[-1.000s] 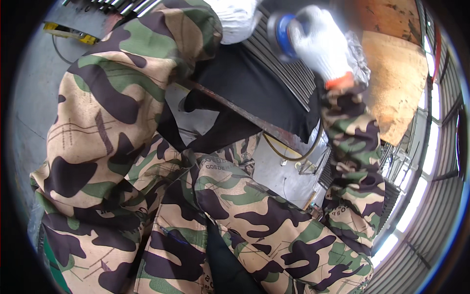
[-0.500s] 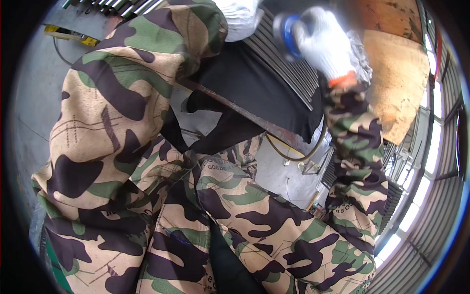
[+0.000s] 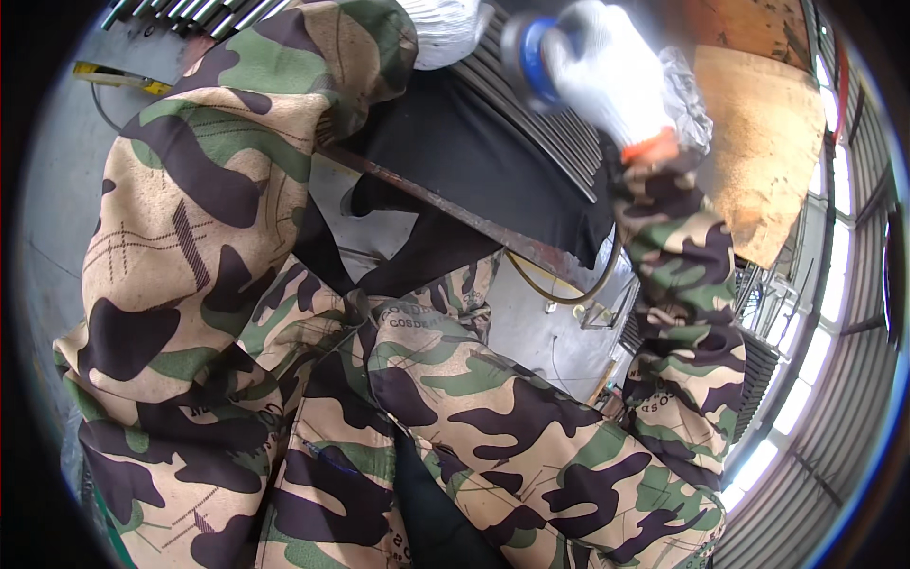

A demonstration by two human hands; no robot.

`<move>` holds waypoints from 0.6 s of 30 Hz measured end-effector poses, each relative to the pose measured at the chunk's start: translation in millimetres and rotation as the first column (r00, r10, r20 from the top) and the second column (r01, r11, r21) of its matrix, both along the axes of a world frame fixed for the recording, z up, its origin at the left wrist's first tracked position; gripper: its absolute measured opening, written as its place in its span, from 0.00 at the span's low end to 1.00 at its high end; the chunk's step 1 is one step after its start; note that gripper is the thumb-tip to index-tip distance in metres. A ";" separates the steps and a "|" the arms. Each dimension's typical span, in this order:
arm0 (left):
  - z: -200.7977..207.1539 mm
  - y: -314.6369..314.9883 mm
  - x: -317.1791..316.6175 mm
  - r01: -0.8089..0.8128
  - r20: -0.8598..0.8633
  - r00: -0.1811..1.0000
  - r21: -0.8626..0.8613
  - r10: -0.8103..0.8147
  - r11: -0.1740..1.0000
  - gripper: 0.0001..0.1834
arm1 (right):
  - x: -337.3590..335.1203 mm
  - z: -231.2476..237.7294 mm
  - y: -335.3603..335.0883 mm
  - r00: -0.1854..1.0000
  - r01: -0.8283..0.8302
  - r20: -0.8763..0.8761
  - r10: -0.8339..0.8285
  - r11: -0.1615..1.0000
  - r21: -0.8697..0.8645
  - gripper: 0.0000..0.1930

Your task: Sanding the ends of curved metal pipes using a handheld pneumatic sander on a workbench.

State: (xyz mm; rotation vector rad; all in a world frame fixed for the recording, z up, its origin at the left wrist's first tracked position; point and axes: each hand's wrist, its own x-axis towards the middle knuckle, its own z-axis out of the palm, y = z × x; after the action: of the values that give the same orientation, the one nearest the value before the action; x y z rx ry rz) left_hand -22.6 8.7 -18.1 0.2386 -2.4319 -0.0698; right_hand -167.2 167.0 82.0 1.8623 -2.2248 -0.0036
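My right hand (image 3: 611, 76), in a white knit glove with an orange cuff, is closed round a blue and grey disc-shaped thing (image 3: 536, 63). Motion smears its outline, so I cannot make out its exact kind. It is at the row of thin metal rods (image 3: 540, 133), which lie side by side on a black cloth (image 3: 455, 156). At the top edge is my left hand (image 3: 445, 33), also in a white glove, by the far left part of the rods. Its fingers are hidden, and whatever it touches cannot be seen.
The cloth covers a table with a rusty metal edge (image 3: 483, 225). More metal bars (image 3: 213, 14) lie at the upper left, near a yellow object (image 3: 123, 78) on the floor. To the right stands a wooden board (image 3: 758, 142). A hose (image 3: 569, 299) loops below the table edge.
The whole view has shifted slightly, with table and arms now a little left and higher. My right hand still grips the blue and grey disc-shaped thing over the rods.
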 end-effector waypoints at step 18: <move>-5.0 2.4 -3.1 -0.009 0.258 0.965 -0.148 0.047 0.989 0.26 | -10.5 3.3 52.9 0.986 0.139 0.092 -0.137 0.990 -0.010 0.10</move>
State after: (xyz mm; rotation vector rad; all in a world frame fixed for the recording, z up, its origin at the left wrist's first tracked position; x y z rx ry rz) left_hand -25.7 11.1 -23.1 0.2285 -2.6804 0.1618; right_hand -177.7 220.0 85.2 1.7290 -2.4030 0.0762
